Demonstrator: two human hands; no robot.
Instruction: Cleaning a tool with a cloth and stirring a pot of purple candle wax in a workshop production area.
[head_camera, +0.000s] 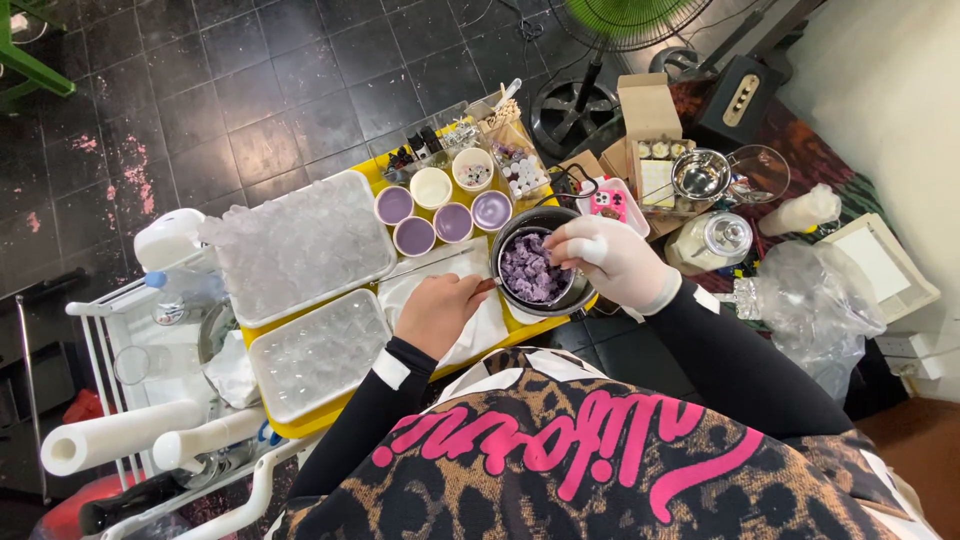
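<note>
Centre of the frame: dark metal pot (570, 297) holding purple chunks (531, 270), standing on the right end of the yellow tray table (300, 425).

Right hand (612, 258), in a white glove, clamped over the pot's right rim — fingers curled onto the edge.

Left hand (437, 312), bare, closed around a thin tool (487, 285) with its tip reaching into the pot at the left rim; resting above a white cloth (478, 335).

Just above and left of the pot: four small round cups of lilac filling (414, 236), plus one cream-coloured cup (431, 187) — all close together, apart from the pot.

Left of centre: two clear lidded plastic boxes (305, 245), one above the other.

Lower left: two white paper rolls (110, 437) on a white rack.

Upper right: cardboard box (648, 103), metal bowl (699, 174), glass jar (712, 241).

Top edge: green fan (625, 20) on the dark tiled floor.
</note>
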